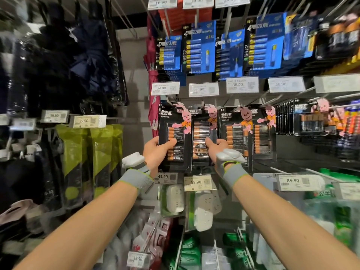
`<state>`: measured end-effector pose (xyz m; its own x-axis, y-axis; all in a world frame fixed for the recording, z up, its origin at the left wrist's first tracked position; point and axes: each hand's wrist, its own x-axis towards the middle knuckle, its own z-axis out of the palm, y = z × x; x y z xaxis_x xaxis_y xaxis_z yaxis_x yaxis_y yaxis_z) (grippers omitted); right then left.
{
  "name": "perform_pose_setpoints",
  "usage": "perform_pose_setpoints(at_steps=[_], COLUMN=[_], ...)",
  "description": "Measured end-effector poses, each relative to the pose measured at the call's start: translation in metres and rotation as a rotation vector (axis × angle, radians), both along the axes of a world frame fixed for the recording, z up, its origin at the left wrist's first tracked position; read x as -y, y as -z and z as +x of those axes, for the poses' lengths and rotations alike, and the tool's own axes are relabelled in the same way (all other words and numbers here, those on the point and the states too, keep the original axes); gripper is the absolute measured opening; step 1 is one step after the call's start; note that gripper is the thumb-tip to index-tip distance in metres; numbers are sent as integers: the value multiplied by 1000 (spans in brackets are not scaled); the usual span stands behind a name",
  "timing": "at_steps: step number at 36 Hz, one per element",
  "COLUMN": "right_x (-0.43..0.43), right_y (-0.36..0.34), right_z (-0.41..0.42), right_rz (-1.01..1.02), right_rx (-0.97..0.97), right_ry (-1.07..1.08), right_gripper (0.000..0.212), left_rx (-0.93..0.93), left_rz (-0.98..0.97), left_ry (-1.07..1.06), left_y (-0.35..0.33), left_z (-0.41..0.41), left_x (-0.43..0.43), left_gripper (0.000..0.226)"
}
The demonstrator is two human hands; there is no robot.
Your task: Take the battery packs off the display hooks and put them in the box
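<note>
My left hand grips a black Duracell battery pack by its lower left edge, thumb across the front. Right beside it, my right hand holds a second black battery pack from its right side, fingers curled round its edge. Both packs are up at the middle row of display hooks. Whether they hang on the hooks or are free I cannot tell. More black battery packs hang to the right. No box is in view.
Blue battery packs hang on the row above, with price tags between rows. White power strips hang below the hands. Dark and green bagged goods fill the rack on the left.
</note>
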<state>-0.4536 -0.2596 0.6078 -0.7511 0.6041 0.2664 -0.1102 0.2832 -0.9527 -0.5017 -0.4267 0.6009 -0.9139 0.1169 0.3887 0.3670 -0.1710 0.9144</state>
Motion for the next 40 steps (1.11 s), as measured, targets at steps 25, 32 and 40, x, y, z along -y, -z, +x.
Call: perform_pose_setpoints(at_steps=[25, 32, 40], right_x=[-16, 3, 34], right_y=[0, 1, 1], right_z=[27, 40, 34], right_rz=[136, 62, 92], right_rx=[100, -33, -26], right_ry=[-71, -137, -270], right_gripper=[57, 30, 35], left_rx=[87, 94, 59], left_rz=[82, 95, 123], left_ry=[31, 37, 34], left_y=[2, 6, 1], left_z=[19, 28, 39], left_x=[-3, -7, 4], left_gripper=[15, 27, 23])
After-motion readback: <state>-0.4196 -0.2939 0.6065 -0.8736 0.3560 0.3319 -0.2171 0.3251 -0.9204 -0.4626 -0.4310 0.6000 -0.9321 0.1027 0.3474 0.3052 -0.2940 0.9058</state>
